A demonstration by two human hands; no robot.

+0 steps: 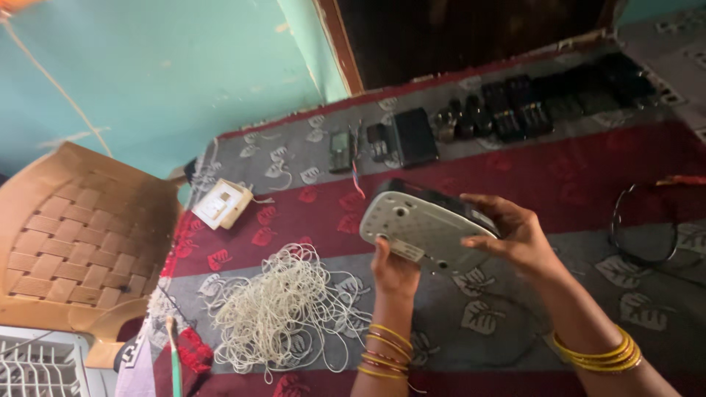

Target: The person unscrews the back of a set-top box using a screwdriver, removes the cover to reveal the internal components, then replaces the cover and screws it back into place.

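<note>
Both hands hold a flat grey electronic device (419, 224) with its perforated underside turned up, above a table draped in a red and grey cloth (515, 169). My left hand (393, 270) grips its near lower edge from below. My right hand (515, 231) clasps its right side, fingers over the dark top edge. Both wrists wear yellow bangles.
A tangled heap of white cord (283, 309) lies left of my left hand. A white switch box (220, 204) sits further left. Several dark phones, batteries and boxes (515, 110) line the far edge. A black wire loop (643, 224) lies right. A brown plastic chair (73, 235) stands at left.
</note>
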